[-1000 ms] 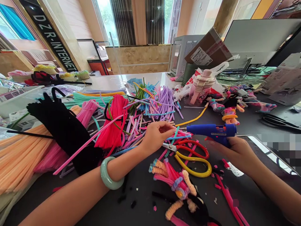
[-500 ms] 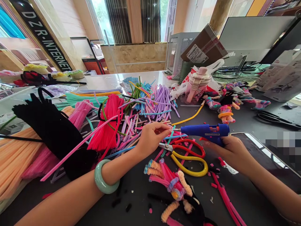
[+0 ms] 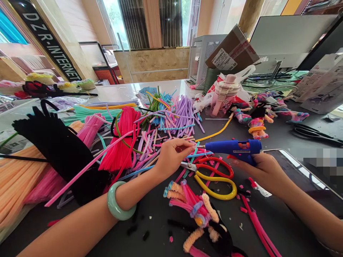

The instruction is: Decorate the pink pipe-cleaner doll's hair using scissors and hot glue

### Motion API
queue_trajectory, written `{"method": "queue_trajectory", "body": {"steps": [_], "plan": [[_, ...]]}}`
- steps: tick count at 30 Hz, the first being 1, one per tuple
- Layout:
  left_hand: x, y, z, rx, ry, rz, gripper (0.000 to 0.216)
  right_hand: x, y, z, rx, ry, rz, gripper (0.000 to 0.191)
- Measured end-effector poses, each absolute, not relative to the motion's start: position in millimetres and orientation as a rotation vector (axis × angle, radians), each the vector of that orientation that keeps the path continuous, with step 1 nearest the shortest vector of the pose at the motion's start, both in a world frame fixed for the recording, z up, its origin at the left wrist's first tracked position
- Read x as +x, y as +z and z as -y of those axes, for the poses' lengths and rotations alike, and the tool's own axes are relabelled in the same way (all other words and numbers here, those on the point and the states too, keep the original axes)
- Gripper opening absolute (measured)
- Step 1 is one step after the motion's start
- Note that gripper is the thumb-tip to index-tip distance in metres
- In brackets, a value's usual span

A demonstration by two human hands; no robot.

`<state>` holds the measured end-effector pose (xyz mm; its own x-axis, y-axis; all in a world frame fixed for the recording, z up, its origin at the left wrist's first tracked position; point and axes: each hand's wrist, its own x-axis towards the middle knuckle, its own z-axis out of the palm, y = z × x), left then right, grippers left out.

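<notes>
My right hand (image 3: 264,169) is wrapped round the handle of a blue hot glue gun (image 3: 227,147), whose nozzle points left. Right at the nozzle tip, the fingertips of my left hand (image 3: 173,155) are pinched together; what they hold is too small to make out. Under the glue gun lie scissors (image 3: 215,195) with one red and one yellow handle, blades toward my left hand. Closer to me rests a doll made of pipe cleaners (image 3: 198,214), in pink, peach, blue and black.
Bundles of pipe cleaners, black (image 3: 61,153), red (image 3: 120,139) and purple (image 3: 184,114), cover the left and middle of the table. A pink bottle (image 3: 226,94), finished-looking dolls (image 3: 258,123) and black scissors (image 3: 316,134) lie to the right, near a tablet-like dark panel (image 3: 302,178).
Almost nothing differs. Both hands and the glue gun keep their places, and the view has shifted very slightly.
</notes>
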<state>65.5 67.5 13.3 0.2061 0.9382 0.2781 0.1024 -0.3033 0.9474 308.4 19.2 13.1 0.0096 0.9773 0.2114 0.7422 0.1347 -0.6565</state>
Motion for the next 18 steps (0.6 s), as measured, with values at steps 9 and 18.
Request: {"method": "queue_trajectory", "body": {"steps": [9,18], "plan": [[63.9,16.3,-65.5,1.793,1.256,-1.051,0.008,305.1,11.4,-19.1,-1.687,0.500,1.742,0.050],[63.2,17.6,-62.3,2.052,1.286,-1.064,0.012,306.1,11.6,-18.0,-1.658,0.498,1.765,0.047]]}}
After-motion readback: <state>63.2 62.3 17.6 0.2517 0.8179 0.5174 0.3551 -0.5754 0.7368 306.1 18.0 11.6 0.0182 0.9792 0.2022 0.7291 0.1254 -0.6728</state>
